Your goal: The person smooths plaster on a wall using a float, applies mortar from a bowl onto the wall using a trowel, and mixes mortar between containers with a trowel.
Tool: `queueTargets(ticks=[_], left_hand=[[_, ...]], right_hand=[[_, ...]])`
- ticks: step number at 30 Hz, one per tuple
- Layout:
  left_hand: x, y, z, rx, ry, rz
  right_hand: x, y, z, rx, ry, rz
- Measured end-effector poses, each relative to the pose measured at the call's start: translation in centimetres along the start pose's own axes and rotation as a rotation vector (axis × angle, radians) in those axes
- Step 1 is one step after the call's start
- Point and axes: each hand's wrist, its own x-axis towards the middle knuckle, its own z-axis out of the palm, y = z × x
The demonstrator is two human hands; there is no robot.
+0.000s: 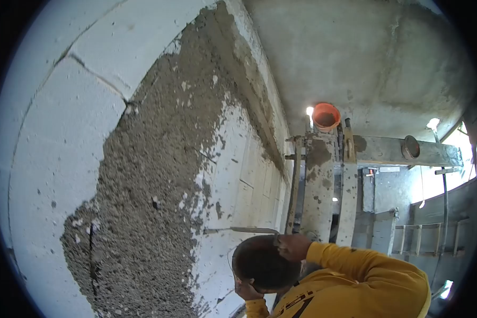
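Observation:
My left hand [247, 290] is closed at the lower left edge of a dark, round bucket [265, 265] held in front of my chest. A thin line, apparently a wire handle, curves along the bucket's left side. Over the bucket's upper right edge, my right hand [294, 247] is closed around a trowel, whose handle is hidden. The trowel blade [252, 230] appears edge-on, pointing left towards the wall. Rough grey mortar [143, 201] covers a large patch of the white block wall [63, 159], with ragged edges and bare blocks on both sides.
Mortar-stained scaffold planks [318, 196] run beside the wall. An orange bucket [326, 116] stands at their far end, by a grey wall [355, 58]. Another round container [410, 147] sits on a cross plank [376, 150]. A ladder-like frame [432, 238] is lower right.

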Motion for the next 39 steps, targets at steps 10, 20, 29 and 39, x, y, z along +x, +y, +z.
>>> queueTargets(ticks=[10, 20, 29, 39], left_hand=[[-0.1, 3.1, -0.4, -0.036, -0.205, -0.042], [1.7, 3.8, -2.1, -0.308, -0.347, 0.157], [-0.9, 11.7, -2.1, -0.037, -0.592, 0.678], [2.6, 8.1, -1.3, -0.525, -0.4, 0.14]], right_hand=[[-5.0, -5.4, 2.0, -0.475, -0.272, 0.172], [-8.3, -10.9, 4.7, -0.508, -0.095, 0.237], [-8.8, -9.1, 2.8, 0.612, -0.368, 0.815], [-8.6, -9.2, 4.7, 0.824, -0.315, 0.605]])
